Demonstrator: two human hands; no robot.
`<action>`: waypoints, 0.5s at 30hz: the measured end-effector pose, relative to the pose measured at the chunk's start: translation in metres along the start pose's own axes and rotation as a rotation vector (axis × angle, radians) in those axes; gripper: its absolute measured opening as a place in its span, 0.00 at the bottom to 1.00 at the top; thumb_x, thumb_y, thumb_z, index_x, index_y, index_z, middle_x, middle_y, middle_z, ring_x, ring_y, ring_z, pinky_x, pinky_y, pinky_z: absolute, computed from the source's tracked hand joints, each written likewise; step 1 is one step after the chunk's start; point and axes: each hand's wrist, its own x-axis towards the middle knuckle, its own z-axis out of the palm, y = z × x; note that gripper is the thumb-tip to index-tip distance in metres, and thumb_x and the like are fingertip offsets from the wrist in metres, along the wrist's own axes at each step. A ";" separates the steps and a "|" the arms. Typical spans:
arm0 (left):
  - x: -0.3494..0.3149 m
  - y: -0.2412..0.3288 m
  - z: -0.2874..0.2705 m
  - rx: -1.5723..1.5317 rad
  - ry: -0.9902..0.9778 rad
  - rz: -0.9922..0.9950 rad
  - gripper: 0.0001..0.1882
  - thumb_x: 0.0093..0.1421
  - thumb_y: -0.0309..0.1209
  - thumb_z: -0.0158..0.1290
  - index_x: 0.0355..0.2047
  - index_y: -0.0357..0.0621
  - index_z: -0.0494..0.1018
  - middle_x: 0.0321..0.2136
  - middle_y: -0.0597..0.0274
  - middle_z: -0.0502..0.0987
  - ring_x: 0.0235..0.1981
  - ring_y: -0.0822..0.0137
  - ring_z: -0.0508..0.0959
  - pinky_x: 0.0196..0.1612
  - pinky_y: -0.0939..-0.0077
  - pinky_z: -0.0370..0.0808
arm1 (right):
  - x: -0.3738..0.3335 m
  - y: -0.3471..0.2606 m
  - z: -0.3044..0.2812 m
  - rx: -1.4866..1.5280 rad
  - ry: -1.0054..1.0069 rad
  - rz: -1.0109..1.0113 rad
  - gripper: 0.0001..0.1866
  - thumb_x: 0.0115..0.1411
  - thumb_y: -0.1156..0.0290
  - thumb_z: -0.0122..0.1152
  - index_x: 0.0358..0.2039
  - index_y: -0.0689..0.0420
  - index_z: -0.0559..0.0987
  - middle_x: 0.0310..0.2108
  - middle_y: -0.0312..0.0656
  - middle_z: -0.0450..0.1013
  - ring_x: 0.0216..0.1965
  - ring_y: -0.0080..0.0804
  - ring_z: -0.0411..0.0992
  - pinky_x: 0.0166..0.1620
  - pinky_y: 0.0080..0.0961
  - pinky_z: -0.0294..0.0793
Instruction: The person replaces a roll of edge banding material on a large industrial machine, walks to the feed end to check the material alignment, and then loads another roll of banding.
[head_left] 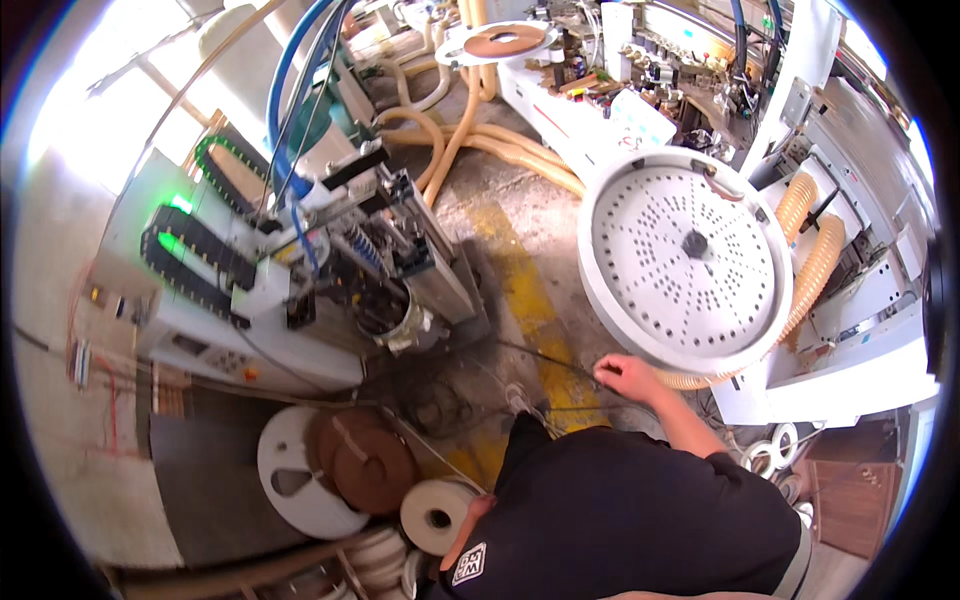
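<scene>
My right hand [628,378] is held out with its fingers curled in, just below the near rim of a round white turntable [690,262] full of small holes. A thin dark line [545,357] runs up to its fingertips; whether they grip it I cannot make out. Low on the left, my left hand [482,506] is beside a white roll of banding [438,517]. A narrow pale strip [430,447] leads to this hand, and its fingers seem closed on the end. Brown reels [372,462] and a white disc [298,470] lie beyond the roll.
On the left stands a machine [400,260] with black cable chains [185,262]. Yellow ducts [490,145] cross the floor behind. A cluttered white workbench [560,110] is at the back. Ribbed hoses [815,270] pass right of the turntable. Cables lie over the yellow floor stripe [520,270].
</scene>
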 end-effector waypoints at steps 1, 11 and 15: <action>0.027 0.026 -0.031 0.037 -0.050 0.050 0.10 0.65 0.36 0.52 0.35 0.42 0.76 0.24 0.62 0.80 0.21 0.65 0.77 0.25 0.67 0.72 | 0.019 -0.003 0.006 0.010 0.015 0.017 0.13 0.64 0.62 0.64 0.45 0.56 0.82 0.34 0.35 0.81 0.36 0.20 0.75 0.42 0.24 0.74; 0.273 0.396 -0.140 0.369 0.016 0.312 0.13 0.65 0.36 0.54 0.41 0.39 0.79 0.30 0.60 0.82 0.32 0.69 0.80 0.41 0.71 0.76 | 0.172 -0.101 -0.022 -0.060 0.106 0.069 0.15 0.63 0.57 0.63 0.46 0.51 0.82 0.39 0.39 0.82 0.39 0.34 0.80 0.45 0.30 0.77; 0.290 0.561 -0.091 0.355 -0.138 0.306 0.16 0.69 0.35 0.52 0.52 0.38 0.75 0.42 0.61 0.82 0.40 0.70 0.80 0.46 0.73 0.75 | 0.251 -0.116 -0.045 0.051 0.134 0.010 0.15 0.64 0.57 0.63 0.45 0.52 0.82 0.39 0.39 0.82 0.39 0.33 0.80 0.43 0.29 0.77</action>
